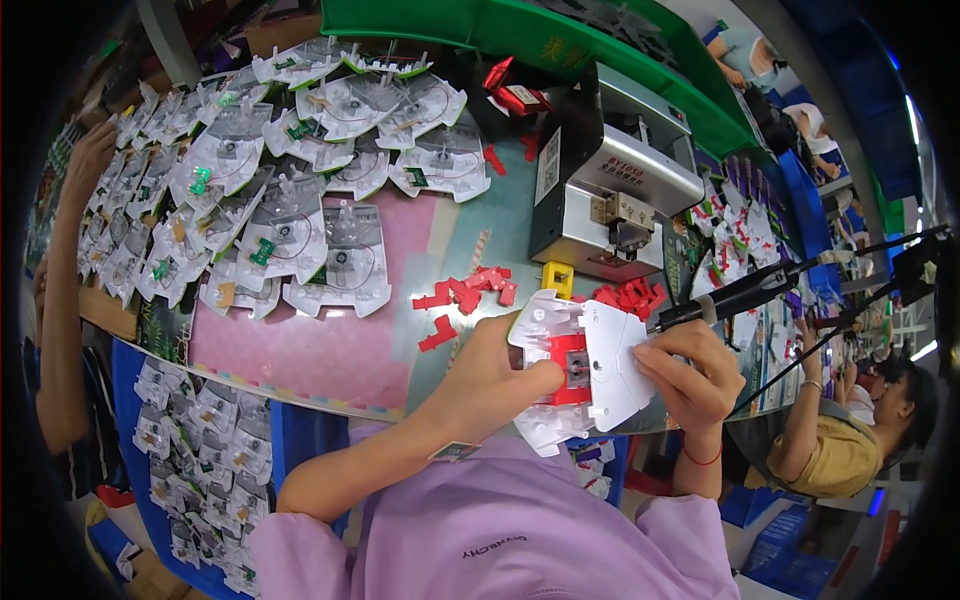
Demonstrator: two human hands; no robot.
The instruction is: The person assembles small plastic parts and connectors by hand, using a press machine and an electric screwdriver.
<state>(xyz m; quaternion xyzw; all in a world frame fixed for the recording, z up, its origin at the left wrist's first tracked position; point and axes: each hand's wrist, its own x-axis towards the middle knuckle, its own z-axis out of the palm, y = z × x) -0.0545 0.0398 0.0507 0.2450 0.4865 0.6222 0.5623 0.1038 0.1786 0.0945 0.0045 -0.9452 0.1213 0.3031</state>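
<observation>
Head view: a white shell is pinched by the left grip and, at its right edge, the right grip. Red clips are scattered on the counter.

The head camera sits on the person's head and looks down and forward over the chest, near enough that the left hand and the right hand show large, their fingers right of and below the view's middle. Closer to the body than the fingers, the lilac shirt fills the lower edge; beyond them, the table stretches toward a green tray. The fisheye lens (black surrounds its picture) takes in a co-worker, well right of the fingers.
</observation>
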